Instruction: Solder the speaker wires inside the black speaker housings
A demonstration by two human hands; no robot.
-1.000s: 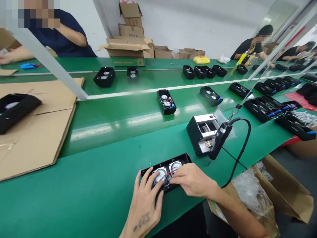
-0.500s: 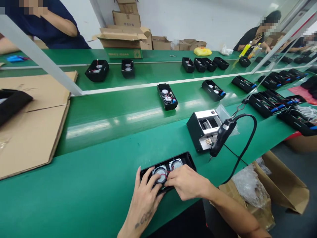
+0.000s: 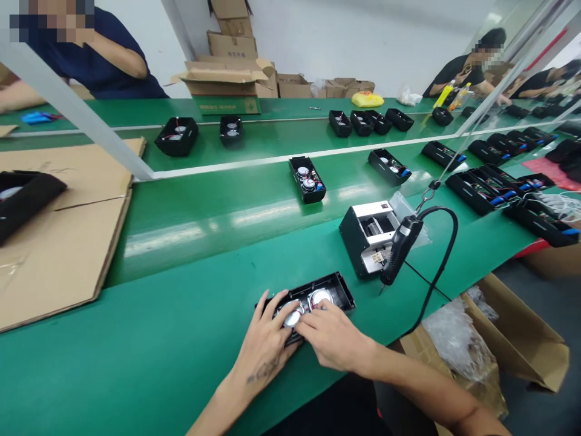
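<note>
A black speaker housing lies open side up on the green bench mat, with two round speakers in it. The right-hand speaker shows fully enough to see its pale back; the left-hand speaker is partly covered by fingers. My left hand spans the left end of the housing, its fingers over the far wall and the left speaker. My right hand is closed in a pinch between the two speakers, on thin red wires. The fingertips hide most of the wires.
An electric screwdriver hangs from a cord beside a black-and-white machine. More housings, such as this one, stand on the green conveyor. Flat cardboard lies left. Co-workers sit across the line. An open carton stands below right.
My right fingers have shifted slightly left toward the left speaker, still pinched. My left fingers have moved a little over that speaker. The view has tilted slightly.
</note>
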